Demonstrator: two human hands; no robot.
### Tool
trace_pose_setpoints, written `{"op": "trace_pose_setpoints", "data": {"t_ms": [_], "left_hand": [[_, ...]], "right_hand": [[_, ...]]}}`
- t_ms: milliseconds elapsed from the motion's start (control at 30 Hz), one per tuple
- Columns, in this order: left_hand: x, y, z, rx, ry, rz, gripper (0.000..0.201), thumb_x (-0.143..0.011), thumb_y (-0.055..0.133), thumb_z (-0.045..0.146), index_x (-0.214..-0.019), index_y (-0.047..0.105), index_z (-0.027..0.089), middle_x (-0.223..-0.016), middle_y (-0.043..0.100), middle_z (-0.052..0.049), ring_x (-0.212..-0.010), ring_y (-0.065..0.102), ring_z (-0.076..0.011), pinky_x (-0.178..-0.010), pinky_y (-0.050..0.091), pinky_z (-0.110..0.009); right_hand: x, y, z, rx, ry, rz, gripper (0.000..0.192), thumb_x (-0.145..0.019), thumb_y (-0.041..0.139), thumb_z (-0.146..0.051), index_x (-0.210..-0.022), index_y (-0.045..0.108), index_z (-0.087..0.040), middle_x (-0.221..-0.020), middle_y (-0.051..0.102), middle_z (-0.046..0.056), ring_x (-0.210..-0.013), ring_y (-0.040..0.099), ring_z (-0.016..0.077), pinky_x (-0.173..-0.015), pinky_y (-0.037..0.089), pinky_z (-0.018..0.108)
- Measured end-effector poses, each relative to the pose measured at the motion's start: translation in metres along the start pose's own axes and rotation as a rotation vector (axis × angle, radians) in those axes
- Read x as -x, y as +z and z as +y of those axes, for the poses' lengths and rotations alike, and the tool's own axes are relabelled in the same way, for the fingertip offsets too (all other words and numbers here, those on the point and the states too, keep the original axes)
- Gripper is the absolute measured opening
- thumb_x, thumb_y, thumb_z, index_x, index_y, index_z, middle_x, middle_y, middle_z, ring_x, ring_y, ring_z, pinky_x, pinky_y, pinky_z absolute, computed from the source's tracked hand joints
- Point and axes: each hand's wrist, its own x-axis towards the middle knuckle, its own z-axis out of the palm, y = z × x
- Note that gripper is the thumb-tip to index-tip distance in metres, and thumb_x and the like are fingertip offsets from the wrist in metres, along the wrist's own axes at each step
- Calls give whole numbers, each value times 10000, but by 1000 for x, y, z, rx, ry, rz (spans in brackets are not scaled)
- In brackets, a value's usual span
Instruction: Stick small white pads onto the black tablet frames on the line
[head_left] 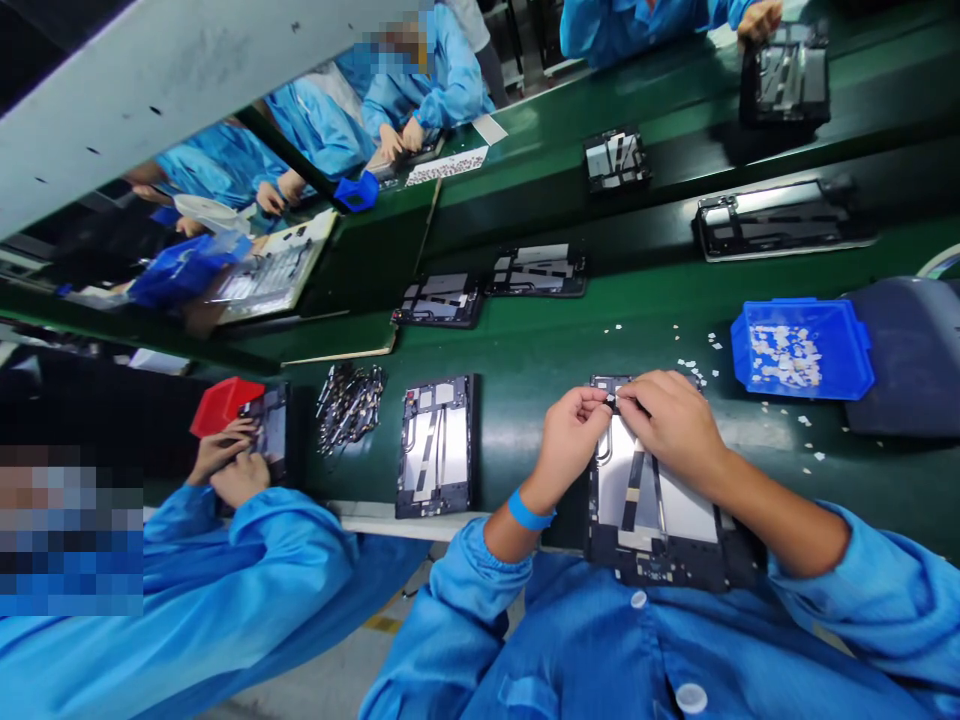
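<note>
An opened tablet (679, 500), its inside facing up, lies in front of me, reaching over the table's front edge. My left hand (574, 440) is closed in a pinch over its upper end. From the right, my right hand (671, 425) pinches at the same spot, its wrist low over the tablet. Between both sets of fingertips shows a small white piece (611, 399), too tiny to make out well. Similar small white pieces (786, 355) fill part of a blue bin (862, 375) to the right, and others lie scattered on the green table.
Left of me is another opened tablet (435, 450), beside a heap of small metallic parts (350, 408). More tablets (538, 270) lie farther back along the belt. A co-worker's hands (232, 465) work at left near a red bin (221, 405). A dark grey device (911, 355) stands right.
</note>
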Motion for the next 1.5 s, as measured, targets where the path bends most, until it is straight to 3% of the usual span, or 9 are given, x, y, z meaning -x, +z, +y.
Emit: {"op": "trace_pose_setpoints", "data": {"t_ms": [333,600,900,1000,1100,1200,1300,1400,1500], "left_hand": [[1,4,4,-55,46,40,92,-820,657,162,-901,696,182,-803,708,-5,-724,639,-129,-662,477,-238],[7,7,-1,-152,138,55,63,-869,647,184,-872,710,194,-813,718,-3,-745,641,-135,-702,487,-258],[5,6,-2,-142,124,29,95,-839,644,157,-884,723,184,-807,725,3,-718,638,-126,-670,474,-239],[5,6,-2,-137,128,18,94,-841,647,161,-886,726,184,-802,722,3,-707,629,-123,-657,465,-237],[3,5,-1,-123,103,16,80,-840,658,173,-882,726,182,-776,703,7,-682,603,-118,-638,450,-232],[1,2,0,-69,54,28,61,-836,668,186,-873,716,176,-773,690,5,-661,576,-114,-614,436,-226],[-4,1,0,-20,9,37,38,-830,681,193,-856,698,171,-749,677,4,-650,572,-116,-602,431,-221],[-7,2,-1,37,24,49,22,-828,688,181,-847,682,171,-826,716,-26,-749,646,-137,-675,480,-233],[-8,2,-2,44,106,81,45,-821,684,148,-858,686,173,-974,741,-60,-874,687,-155,-764,515,-254]], "right_hand": [[5,-6,-9,200,-90,0,248,-1066,526,-272,-1001,757,-208,-1002,761,108,-925,623,271,-846,431,421],[3,0,-6,56,-27,-28,278,-1065,513,-276,-1062,779,-195,-1017,774,106,-970,665,269,-907,477,414],[1,7,-7,238,0,91,282,-1000,545,-222,-750,676,-204,-752,656,62,-764,565,224,-771,413,361],[-4,10,-9,277,12,58,270,-970,544,-193,-717,637,-207,-747,639,63,-751,541,219,-753,396,357],[-8,-9,3,249,101,16,225,-919,548,-172,-706,610,-211,-753,632,65,-758,543,215,-724,383,349],[-4,-55,36,347,314,44,146,-891,579,-220,-761,643,-202,-805,650,84,-776,557,223,-661,339,344],[5,-103,67,633,598,43,215,-929,575,-316,-794,688,-192,-820,649,126,-719,536,231,-602,251,361],[11,-113,64,547,478,17,202,-936,562,-281,-927,738,-183,-925,696,146,-830,613,259,-660,365,374],[7,-79,31,153,242,-57,197,-945,561,-261,-969,748,-202,-955,731,97,-908,668,241,-796,468,347]]}}
